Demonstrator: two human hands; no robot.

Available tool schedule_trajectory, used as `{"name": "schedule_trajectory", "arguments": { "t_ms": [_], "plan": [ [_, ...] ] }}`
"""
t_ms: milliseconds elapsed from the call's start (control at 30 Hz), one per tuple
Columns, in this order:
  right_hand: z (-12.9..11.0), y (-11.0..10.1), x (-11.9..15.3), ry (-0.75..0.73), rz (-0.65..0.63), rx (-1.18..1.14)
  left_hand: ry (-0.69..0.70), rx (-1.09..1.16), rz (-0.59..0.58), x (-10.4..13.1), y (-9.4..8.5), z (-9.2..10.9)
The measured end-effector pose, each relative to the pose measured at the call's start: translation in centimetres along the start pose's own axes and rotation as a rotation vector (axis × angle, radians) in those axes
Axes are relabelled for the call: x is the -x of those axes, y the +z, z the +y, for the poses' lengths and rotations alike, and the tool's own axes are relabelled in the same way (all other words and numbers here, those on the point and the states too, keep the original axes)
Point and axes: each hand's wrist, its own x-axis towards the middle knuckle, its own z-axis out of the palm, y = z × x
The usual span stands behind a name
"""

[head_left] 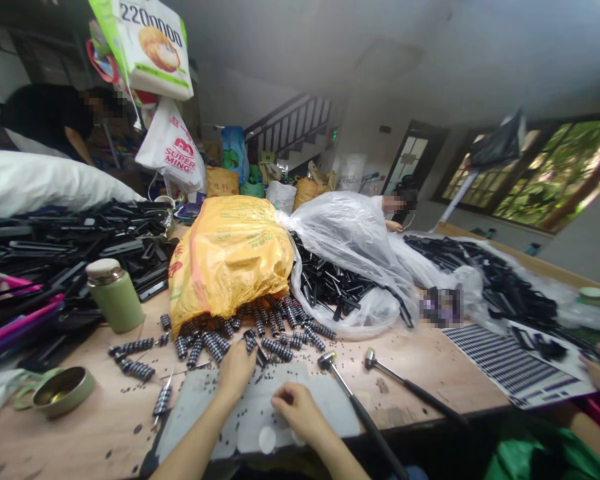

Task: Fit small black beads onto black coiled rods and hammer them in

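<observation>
The near edge of the surface [415,347] is being crossed by both forearms at the bottom of the frame. Over the grey mat [193,397], a low gap is being left between the two hands; behind it, reach is being bounded by ribbed black-and-white pieces [277,350] spilling from the yellow sack [230,253]. Rightward, the way is being crossed by two slanting mallets [365,417] [420,393], and wider room is being left between the farther one and the striped sheet [515,363]. The left hand [237,368] is being stretched forward, fingers bent down at the pieces; whether one is being gripped cannot be told. The right hand [299,408] is being held loosely curled above the mat, its contents unclear.
</observation>
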Motion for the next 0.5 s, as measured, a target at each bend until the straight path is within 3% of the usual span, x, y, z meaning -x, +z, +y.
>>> {"name": "schedule_trajectory", "arguments": {
  "t_ms": [133,333,400,500],
  "plan": [
    [-0.3,-0.3,-0.1,-0.008,0.027,0.005,-0.084,0.012,-0.040,-0.5,0.8,0.8],
    [0.4,-0.5,0.4,0.021,0.044,-0.016,-0.143,0.324,-0.049,-0.9,1.0,1.9],
    [0.5,-0.8,0.4,-0.024,0.090,-0.057,-0.143,0.471,-0.144,-0.4,0.3,2.2],
    [0.1,-1.3,0.3,-0.196,0.102,-0.165,-0.212,1.095,-0.459,1.6,-1.2,2.8]
  ]
}}
